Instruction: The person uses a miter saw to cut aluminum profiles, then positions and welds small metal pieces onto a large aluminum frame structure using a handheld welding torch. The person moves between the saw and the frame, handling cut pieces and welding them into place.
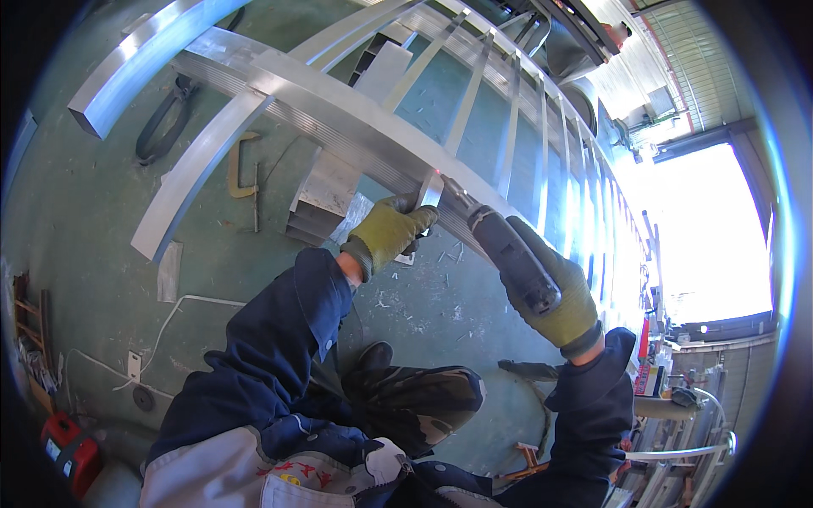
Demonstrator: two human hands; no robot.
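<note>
My right hand (566, 296), in a yellow-green glove, is wrapped round a dark power drill (512, 254). The drill's tip points up and left at a short metal piece (430, 191) set against a long silver metal rail (364, 114). A small red glow shows by the tip; whether the tip touches cannot be made out. Gripping the lower end of that short piece is my gloved left hand (385, 233), its fingers closed. The rail belongs to a ladder-like frame with several crossbars (471, 93) running off to the right.
Shorter metal bars (199, 173) stick out leftward from the frame. Under it stand square metal tubes (326, 182). A C-clamp (235, 169) and a black strap-like loop (159, 127) lie on the green floor, along with a white cable (174, 317). A red case (72, 453) sits lower left.
</note>
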